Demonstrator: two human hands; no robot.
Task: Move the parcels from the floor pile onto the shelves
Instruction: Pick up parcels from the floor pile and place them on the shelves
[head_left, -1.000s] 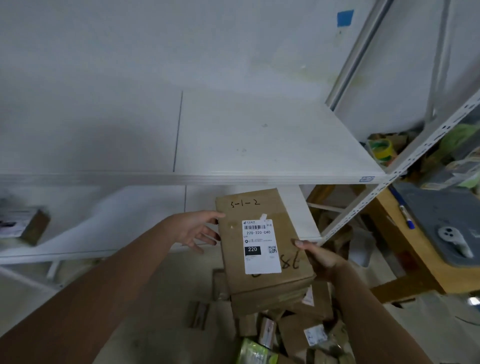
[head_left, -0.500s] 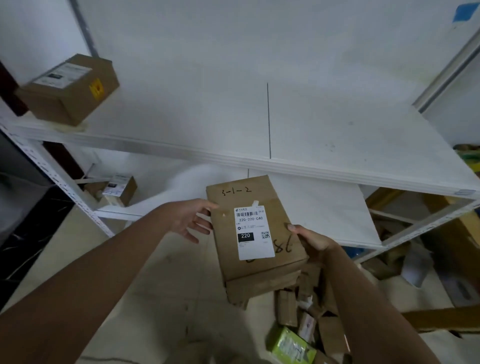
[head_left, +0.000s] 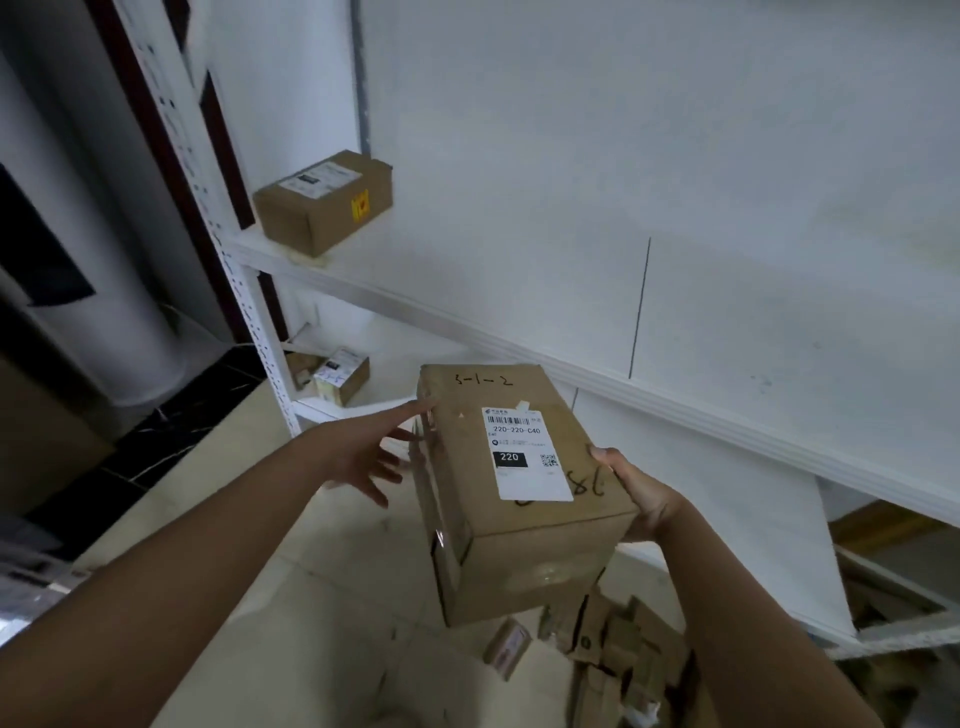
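Observation:
I hold a brown cardboard parcel (head_left: 519, 499) with a white label and "3-1-2" written on top, in front of the white shelves. My right hand (head_left: 636, 493) grips its right near corner from the side and below. My left hand (head_left: 371, 452) has spread fingers, its fingertips touching the parcel's left far edge. The upper shelf board (head_left: 727, 322) runs behind the parcel. A pile of small brown parcels (head_left: 618, 649) lies on the floor below.
A brown box (head_left: 324, 200) sits at the left end of the upper shelf. Small boxes (head_left: 337, 376) rest on the lower shelf (head_left: 727, 499). A perforated white upright (head_left: 249, 322) stands at the shelf's left end, with a white cylinder (head_left: 104, 260) and dark floor tiles beyond it.
The view has swung left, bringing the shelf's left end and its box into sight. The parcel stays in my hands; my left fingers have spread wider along its left edge.

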